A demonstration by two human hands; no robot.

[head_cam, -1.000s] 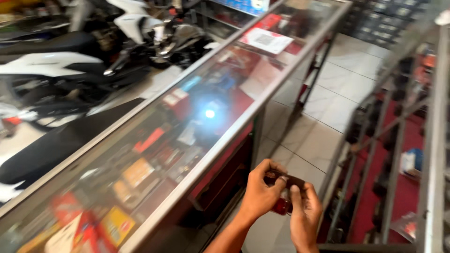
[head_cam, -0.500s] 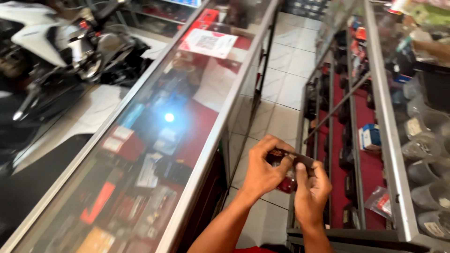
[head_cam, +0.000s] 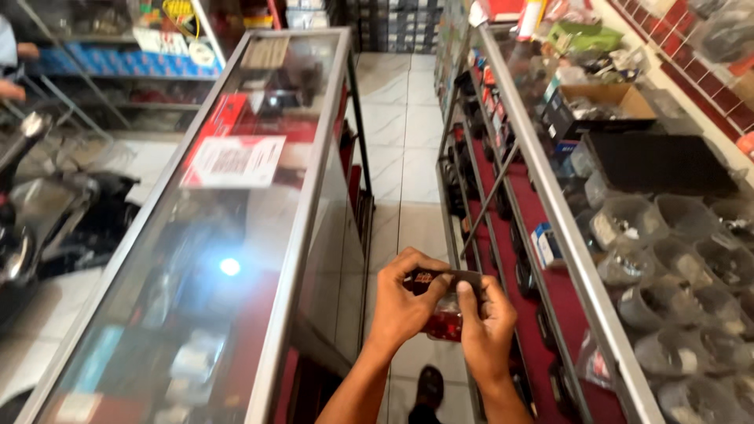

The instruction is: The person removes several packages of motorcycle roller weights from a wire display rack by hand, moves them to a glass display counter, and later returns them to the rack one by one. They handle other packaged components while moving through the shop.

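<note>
Small flat dark packet with a red-filled clear pouch hanging under it: held up in the aisle, between the two display cases, near end of the shop, above the tiled floor.

Left hand: grip clenched on the packet's left end, thumb on top, fingers curled round the edge.
Right hand: grip also grasping the packet, thumb pressed on the dark top strip, fingers wrapped behind. Hands nearly touching each other over the packet. What's printed on it is too small to tell.

Below the hands: a dark shoe on the pale floor tiles.

Left of the hands: long glass-topped display surface with metal frame, running near to far. A white paper sheet lies on the glass towards the far end, red card just beside it. A bright light spot reflects on the glass. Boxed goods show through it, blurred.

Right of the hands: open shelving rack with red-lined shelves and a metal rail, also running near to far. A small blue and white box sits on a red shelf, near the hands. Rows of clear plastic tubs with small parts on the right. Farther back a brown cardboard box and a flat black tray.

Far left: part of a motorbike beyond the glass, and another person's arm at the frame edge.
</note>
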